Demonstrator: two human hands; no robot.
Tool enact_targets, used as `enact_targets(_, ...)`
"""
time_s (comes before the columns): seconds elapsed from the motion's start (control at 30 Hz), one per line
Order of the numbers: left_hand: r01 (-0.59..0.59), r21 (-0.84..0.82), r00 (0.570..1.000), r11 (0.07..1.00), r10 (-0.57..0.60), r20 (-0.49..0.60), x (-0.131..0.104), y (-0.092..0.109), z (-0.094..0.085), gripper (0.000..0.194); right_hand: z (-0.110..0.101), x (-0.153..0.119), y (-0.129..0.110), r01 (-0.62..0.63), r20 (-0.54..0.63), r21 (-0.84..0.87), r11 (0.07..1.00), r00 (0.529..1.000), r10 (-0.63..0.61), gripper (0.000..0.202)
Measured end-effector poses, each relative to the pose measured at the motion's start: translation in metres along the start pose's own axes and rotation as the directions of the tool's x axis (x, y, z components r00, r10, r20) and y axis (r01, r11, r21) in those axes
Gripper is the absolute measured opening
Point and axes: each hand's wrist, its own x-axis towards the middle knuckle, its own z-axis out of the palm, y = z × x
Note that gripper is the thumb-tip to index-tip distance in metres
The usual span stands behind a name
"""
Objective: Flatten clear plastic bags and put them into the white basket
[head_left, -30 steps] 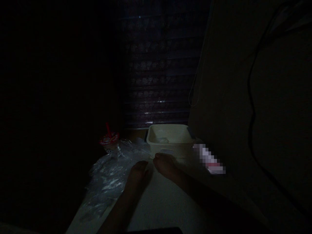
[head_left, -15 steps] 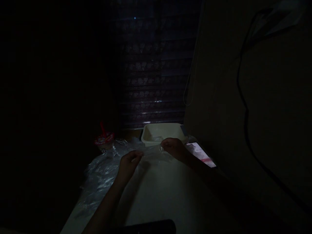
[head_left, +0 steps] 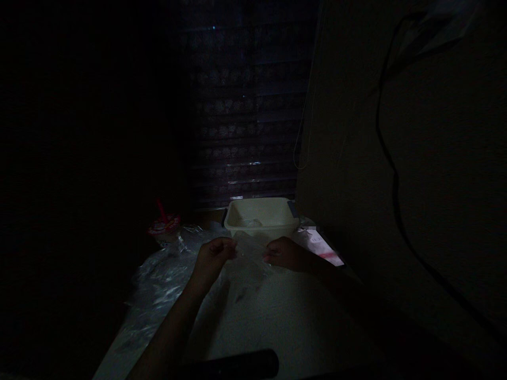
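A clear plastic bag (head_left: 249, 258) is stretched between my two hands above the pale table. My left hand (head_left: 214, 258) pinches its left side, fingers closed. On the opposite side my right hand (head_left: 285, 254) is closed on the bag too. Just behind them stands a cream plastic basin (head_left: 261, 211) with something clear and crumpled inside it. To the left of my left hand lies a heap of clear plastic bags (head_left: 162, 285), shiny and creased. Dim light hides the finer edges of the held bag.
A cup with a red lid and straw (head_left: 163, 224) stands at the back left. A lit phone (head_left: 322, 247) lies right of the basin. Near the front edge is a dark long object (head_left: 237, 364). Blinds (head_left: 245, 132) hang behind; a black cable (head_left: 396, 200) runs down the right wall.
My right hand has come lower and turned more level. My left hand has risen slightly, and the bag between them now hangs down more. The view has shifted a little.
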Motion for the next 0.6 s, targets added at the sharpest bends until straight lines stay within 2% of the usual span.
enact_targets(0.07, 0.028, -0.043, 1.000, 0.999, -0.029, -0.012, -0.001, -0.002, -0.004, 0.021, 0.001, -0.004, 0.000, -0.008, -0.143, 0.016, 1.000, 0.990, 0.011, 0.017)
enact_targets(0.17, 0.070, -0.097, 0.997, 0.993, -0.073, -0.022, -0.002, -0.006, -0.005, 0.023, 0.009, -0.016, -0.006, 0.024, -0.404, -0.101, 0.995, 0.913, -0.063, 0.044)
enact_targets(0.2, 0.083, -0.110, 0.996, 0.990, -0.087, -0.025, -0.002, -0.007, -0.003, 0.024, 0.014, -0.020, -0.010, 0.044, -0.429, -0.185, 0.982, 0.895, -0.121, 0.054)
enact_targets(0.27, 0.107, -0.127, 0.993, 0.986, -0.111, -0.027, -0.004, -0.009, 0.001, 0.027, 0.025, -0.026, -0.016, 0.067, -0.395, -0.331, 0.941, 0.896, -0.203, 0.068)
enact_targets(0.33, 0.124, -0.129, 0.991, 0.984, -0.129, -0.030, -0.004, -0.011, 0.006, 0.030, 0.035, -0.028, -0.018, 0.052, -0.365, -0.405, 0.913, 0.906, -0.214, 0.061)
enact_targets(0.43, 0.134, -0.106, 0.989, 0.985, -0.140, -0.050, -0.005, -0.015, 0.006, 0.032, 0.040, -0.021, -0.012, 0.040, -0.385, -0.400, 0.916, 0.899, -0.208, 0.022)
enact_targets(0.47, 0.136, -0.094, 0.988, 0.986, -0.142, -0.057, -0.005, -0.016, 0.004, 0.032, 0.039, -0.018, -0.008, 0.045, -0.409, -0.368, 0.929, 0.889, -0.205, 0.016)
enact_targets(0.53, 0.141, -0.069, 0.987, 0.988, -0.146, -0.065, -0.005, -0.020, -0.003, 0.034, 0.032, -0.012, -0.003, 0.071, -0.449, -0.266, 0.961, 0.874, -0.188, 0.016)
enact_targets(0.6, 0.140, -0.046, 0.987, 0.989, -0.143, -0.069, -0.004, -0.023, -0.011, 0.034, 0.022, -0.008, -0.003, 0.098, -0.445, -0.140, 0.985, 0.883, -0.151, 0.014)
